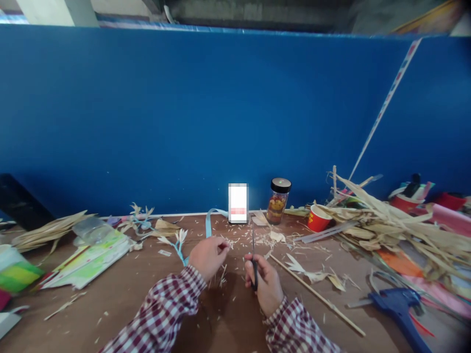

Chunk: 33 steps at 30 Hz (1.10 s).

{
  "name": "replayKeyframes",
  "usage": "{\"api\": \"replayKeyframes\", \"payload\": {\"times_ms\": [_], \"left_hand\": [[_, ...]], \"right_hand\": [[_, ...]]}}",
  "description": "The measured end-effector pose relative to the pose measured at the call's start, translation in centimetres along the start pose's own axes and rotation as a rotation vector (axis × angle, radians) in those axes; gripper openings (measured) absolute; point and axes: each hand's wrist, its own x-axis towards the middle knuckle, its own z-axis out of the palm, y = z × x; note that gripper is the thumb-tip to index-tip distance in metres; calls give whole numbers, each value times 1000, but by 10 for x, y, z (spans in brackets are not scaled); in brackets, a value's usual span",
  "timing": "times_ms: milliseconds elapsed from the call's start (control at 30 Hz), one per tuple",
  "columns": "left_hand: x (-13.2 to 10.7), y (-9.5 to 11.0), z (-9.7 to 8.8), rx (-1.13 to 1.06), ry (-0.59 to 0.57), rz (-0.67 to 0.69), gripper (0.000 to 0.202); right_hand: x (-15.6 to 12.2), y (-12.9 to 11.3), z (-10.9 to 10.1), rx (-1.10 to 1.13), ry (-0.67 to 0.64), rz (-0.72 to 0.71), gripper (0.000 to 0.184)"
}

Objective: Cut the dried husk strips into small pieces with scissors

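Scissors with dark handles (254, 275) are in my right hand (268, 284), the thin blades pointing away from me. My left hand (209, 257) is to the left of them, its fingers curled and the thumb and fingertips pinched; what they hold, if anything, is too small to make out. Beside the left wrist a flower with white husk petals (178, 237) and a blue stem lies partly behind the hand. A light blue ribbon (208, 226) curves up just beyond that hand. Small pale husk clippings (239, 243) are scattered around and beyond both hands.
A lidded jar (277, 202), a red paper cup (318, 218) and a pixelated white object (238, 202) stand toward the blue partition (235, 108). Right are a thin stick (320, 296), dried husks (390, 220) and a blue glue gun (399, 304). Green-white packaging (88, 260) lies left.
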Motion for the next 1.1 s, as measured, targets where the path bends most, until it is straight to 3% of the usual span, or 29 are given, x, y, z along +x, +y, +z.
{"api": "replayKeyframes", "payload": {"times_ms": [100, 167, 300, 433, 567, 800, 1100], "left_hand": [[-10, 0, 2, -479, 61, -106, 22], [-16, 2, 9, -742, 38, -198, 22], [-22, 8, 32, -1023, -62, -336, 26], [-25, 8, 50, -1085, 26, -364, 24], [-30, 7, 53, -1144, 135, -367, 27], [-33, 2, 53, -1311, 109, -484, 32], [-39, 6, 59, -1219, 108, -400, 24]], "right_hand": [[-1, 1, 1, -9, -15, -8, 37], [-1, 2, 1, -27, -28, -28, 36], [-1, 5, 0, -100, -58, -56, 33], [-1, 11, -1, -142, -98, -63, 32], [-3, 15, -2, -183, -135, -59, 32], [-5, 16, -3, -283, -200, -50, 32], [-2, 15, -3, -308, -232, 3, 36]]}}
